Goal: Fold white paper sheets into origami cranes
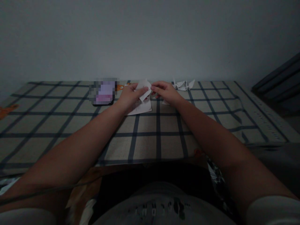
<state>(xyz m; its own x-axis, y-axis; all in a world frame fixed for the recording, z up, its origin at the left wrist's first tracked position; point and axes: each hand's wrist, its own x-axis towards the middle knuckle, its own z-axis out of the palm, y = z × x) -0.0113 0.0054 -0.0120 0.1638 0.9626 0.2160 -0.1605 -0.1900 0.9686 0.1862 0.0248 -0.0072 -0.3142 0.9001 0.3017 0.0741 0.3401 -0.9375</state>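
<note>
Both my hands meet at the far middle of the table over a small white folded paper (144,89). My left hand (129,96) pinches its left side with the fingers closed on it. My right hand (165,91) grips its right side, fingers curled. Under the hands lies a flat white sheet of paper (142,109) on the checked tablecloth (145,137).
A phone with a blurred-out screen (103,92) lies just left of my left hand. Two folded white paper cranes (184,84) stand behind my right hand near the wall. A dark piece of furniture (278,84) sits at the far right.
</note>
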